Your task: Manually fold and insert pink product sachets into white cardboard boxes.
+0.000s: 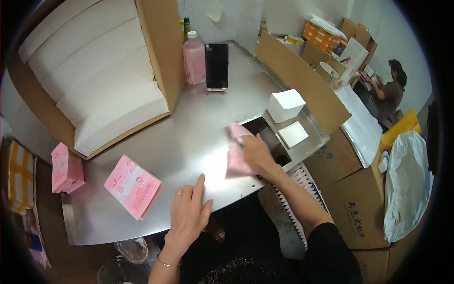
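My right hand (257, 156) grips a pink packet (239, 163) beside a dark rectangular opening (266, 137) in the metal table. The packet is blurred, and the hand covers part of it. A small pale bit shows by the fingers, too indistinct to name. Resting near the table's front edge, my left hand (187, 208) has its fingers stretched out and holds nothing. Left of it lies a stack of flat pink printed packets (132, 185). Another pink stack (66, 169) stands at the table's left side.
A large carton (158, 52) of folded white paper stands at the back left. Behind are a phone (217, 67) and a pink bottle (194, 59). White paper blocks (286, 105) sit right of the opening. Cartons (352, 208) fill the right; another person (391, 94) sits beyond.
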Motion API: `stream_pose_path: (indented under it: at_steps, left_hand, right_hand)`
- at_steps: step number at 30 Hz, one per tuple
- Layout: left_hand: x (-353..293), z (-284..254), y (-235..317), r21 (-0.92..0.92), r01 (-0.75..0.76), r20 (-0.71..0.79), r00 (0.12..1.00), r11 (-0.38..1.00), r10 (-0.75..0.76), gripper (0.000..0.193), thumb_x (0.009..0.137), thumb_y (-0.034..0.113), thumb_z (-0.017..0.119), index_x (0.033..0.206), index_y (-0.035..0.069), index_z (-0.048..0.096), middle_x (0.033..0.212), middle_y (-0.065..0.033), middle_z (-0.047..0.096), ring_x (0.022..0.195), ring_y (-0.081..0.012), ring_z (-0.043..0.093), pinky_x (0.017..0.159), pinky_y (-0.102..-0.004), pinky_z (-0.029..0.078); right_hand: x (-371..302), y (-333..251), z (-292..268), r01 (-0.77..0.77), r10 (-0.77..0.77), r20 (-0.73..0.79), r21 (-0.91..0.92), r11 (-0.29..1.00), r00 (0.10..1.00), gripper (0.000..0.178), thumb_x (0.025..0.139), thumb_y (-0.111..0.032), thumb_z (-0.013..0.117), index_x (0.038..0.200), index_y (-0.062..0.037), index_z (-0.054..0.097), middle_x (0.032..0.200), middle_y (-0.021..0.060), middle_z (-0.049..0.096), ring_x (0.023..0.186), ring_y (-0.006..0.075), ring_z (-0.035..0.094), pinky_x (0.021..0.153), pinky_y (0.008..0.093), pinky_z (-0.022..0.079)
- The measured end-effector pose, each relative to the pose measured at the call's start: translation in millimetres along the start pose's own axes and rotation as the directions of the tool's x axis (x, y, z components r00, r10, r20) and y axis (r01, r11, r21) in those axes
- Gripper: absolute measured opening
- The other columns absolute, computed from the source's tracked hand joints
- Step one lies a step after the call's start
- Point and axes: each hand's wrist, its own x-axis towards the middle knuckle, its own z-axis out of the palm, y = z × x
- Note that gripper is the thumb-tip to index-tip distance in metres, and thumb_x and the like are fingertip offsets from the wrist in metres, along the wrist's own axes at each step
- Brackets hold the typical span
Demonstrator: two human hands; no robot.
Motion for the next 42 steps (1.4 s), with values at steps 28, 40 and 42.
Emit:
stream_pose_path:
  at_steps: [28,40,42]
  left_hand:
    - [-45.9,-33.5,-110.3,0.154,0.464,-0.393,0.839,0.872,-0.377,0.014,0.094,0.007,0.057,0.107,0.003,0.062,0.1,-0.0116,0.059,0.097,-0.0301,0.052,0.103,-0.0435,0.031]
    - [-47.2,-35.3,-104.9,0.148,0.458,-0.406,0.836,0.876,-0.368,0.013,0.095,0.006,0.056,0.107,0.002,0.061,0.099,-0.0132,0.058,0.096,-0.0303,0.052,0.104,-0.0433,0.032]
    - [-46.1,-36.0,-104.5,0.148,0.451,-0.413,0.837,0.88,-0.36,0.013,0.095,0.006,0.056,0.106,0.003,0.062,0.098,-0.0127,0.058,0.097,-0.0301,0.052,0.104,-0.0434,0.032]
  right_hand:
    - [62.0,92.8,-103.3,-0.17,-0.088,-0.484,-0.464,0.869,0.871,0.02,0.077,-0.016,0.071,0.096,-0.0123,0.077,0.095,0.0061,0.062,0.103,0.0256,0.054,0.078,0.0419,0.041]
    - [62.0,89.5,-95.4,-0.117,-0.02,-0.35,-0.366,0.923,0.937,0.025,0.089,-0.022,0.066,0.106,-0.0073,0.076,0.091,0.0138,0.062,0.093,0.03,0.059,0.079,0.0444,0.048]
    - [61.4,83.3,-96.5,-0.103,-0.055,-0.349,-0.418,0.903,0.935,0.023,0.091,-0.021,0.064,0.098,-0.0031,0.076,0.088,0.0161,0.063,0.09,0.0313,0.06,0.078,0.0454,0.049]
